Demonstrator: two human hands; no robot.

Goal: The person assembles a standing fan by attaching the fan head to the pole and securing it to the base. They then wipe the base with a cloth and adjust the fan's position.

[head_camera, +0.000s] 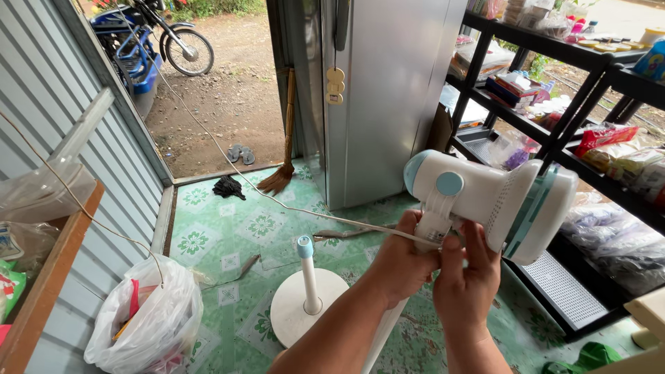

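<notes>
Both hands hold a white and pale-blue fan motor head (488, 197) in the air above the green patterned floor (228, 235). Left hand (402, 263) is wrapped closed around the neck of the head, where a white cord (277, 201) leaves it. Right hand (467, 280) grips the same neck from below, thumb pressed on its front. Fan base (305, 308), a white round disc with upright pole, stands on the floor below the hands. White plastic bag (149, 318) sits to the left by the wall. Black shelf (554, 104) to the right.
</notes>
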